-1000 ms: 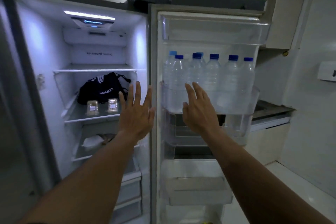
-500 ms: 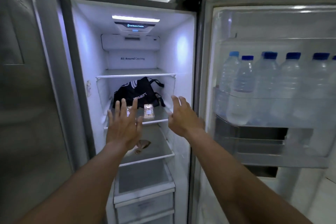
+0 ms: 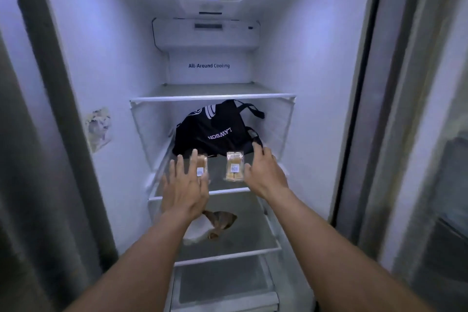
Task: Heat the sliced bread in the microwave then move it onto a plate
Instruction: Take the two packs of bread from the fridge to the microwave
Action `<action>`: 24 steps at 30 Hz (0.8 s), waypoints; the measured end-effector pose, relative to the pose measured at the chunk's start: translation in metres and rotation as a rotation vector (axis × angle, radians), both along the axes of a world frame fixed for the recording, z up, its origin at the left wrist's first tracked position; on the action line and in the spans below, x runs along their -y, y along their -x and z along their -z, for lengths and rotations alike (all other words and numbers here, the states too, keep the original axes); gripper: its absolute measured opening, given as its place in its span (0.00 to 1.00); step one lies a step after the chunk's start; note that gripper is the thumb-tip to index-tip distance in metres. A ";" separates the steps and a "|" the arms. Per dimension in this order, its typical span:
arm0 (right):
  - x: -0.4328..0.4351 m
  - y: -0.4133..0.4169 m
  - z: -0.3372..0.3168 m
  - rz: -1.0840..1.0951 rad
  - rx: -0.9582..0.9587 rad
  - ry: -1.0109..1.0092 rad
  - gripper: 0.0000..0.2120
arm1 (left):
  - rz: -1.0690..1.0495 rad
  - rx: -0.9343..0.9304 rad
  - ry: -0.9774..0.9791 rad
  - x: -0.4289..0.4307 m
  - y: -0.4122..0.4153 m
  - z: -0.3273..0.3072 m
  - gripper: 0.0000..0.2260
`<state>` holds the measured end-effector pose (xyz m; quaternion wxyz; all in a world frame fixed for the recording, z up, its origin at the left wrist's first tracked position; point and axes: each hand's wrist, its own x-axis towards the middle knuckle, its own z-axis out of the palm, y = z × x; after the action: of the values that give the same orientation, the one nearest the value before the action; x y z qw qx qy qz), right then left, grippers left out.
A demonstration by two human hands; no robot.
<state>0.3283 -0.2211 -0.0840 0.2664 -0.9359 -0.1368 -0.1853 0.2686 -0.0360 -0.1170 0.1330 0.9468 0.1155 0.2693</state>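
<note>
Deep inside the open refrigerator (image 3: 304,58), on the middle glass shelf (image 3: 222,191), two small clear-wrapped packs of sliced bread stand near the shelf's front edge, in front of a black bag (image 3: 215,129) that fills the back of the same shelf. The left bread pack (image 3: 201,164) is partly hidden behind the left hand (image 3: 184,190), whose fingers (image 3: 193,162) are spread wide and reach up in front of it; whether they already touch the wrapper cannot be told, since the hand is blurred. The right bread pack (image 3: 234,166) stands in plain sight, and the right hand (image 3: 264,172) is just beside its right edge, its grip also loosely spread, with the fingertips toward the bag's strap. Neither grip pinches anything yet.

Judging by this, the task is at its very start. The fridge door is open and the bread has been found, but no pack is lifted. Everything that counts is left: taking a pack off the shelf, most likely unwrapping it, putting the bread in the microwave, heating it, and moving it onto a plate. No microwave and no plate appear in this view, so their places cannot be stated.

On the shelf below (image 3: 228,253), a crumpled brown and white wrapper (image 3: 215,223) lies near the left side, partly behind the left wrist; it seems to have no part in the task.
</note>
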 end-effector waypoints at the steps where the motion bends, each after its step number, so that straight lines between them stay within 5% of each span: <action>1: -0.006 -0.013 0.004 0.007 -0.018 -0.008 0.26 | -0.006 -0.004 0.013 -0.001 -0.012 0.004 0.28; 15: -0.082 -0.130 0.070 0.046 -0.292 -0.061 0.48 | -0.048 -0.201 0.237 -0.039 -0.129 0.056 0.36; 24: -0.089 -0.148 0.076 0.133 -0.306 0.020 0.53 | -0.111 -0.214 0.148 -0.040 -0.148 0.057 0.35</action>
<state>0.4760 -0.1317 -0.1596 0.2619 -0.9628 -0.0343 -0.0562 0.4170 0.0038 -0.1735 0.1742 0.9498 0.2008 0.1646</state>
